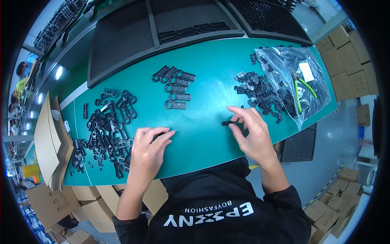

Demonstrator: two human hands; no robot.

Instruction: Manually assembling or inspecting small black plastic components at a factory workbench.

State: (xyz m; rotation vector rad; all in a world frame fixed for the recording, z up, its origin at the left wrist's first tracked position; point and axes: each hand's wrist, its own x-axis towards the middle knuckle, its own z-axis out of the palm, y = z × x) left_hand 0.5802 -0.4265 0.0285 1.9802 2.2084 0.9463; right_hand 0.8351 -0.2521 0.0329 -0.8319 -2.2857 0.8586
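My right hand [255,136] pinches a small black plastic part [226,123] between thumb and fingers, just above the green table. Left of it, my left hand [148,152] is closed; something dark shows between its thumb and fingertips, mostly hidden. Beyond my hands lie several black ring-ended plastic pieces [177,88], set out in a column with a few slanted ones at its top. A loose heap of similar black pieces [109,132] spreads beside my left hand. Small black parts [260,91] are piled beyond my right hand.
A clear plastic bag [315,97] of black parts lies at the right, with green-handled pliers [298,95] and a white label [306,72] on it. Dark trays [122,40] line the table's far edge. Cardboard sheets [46,142] stand at the left, and cartons [351,61] are stacked at the right.
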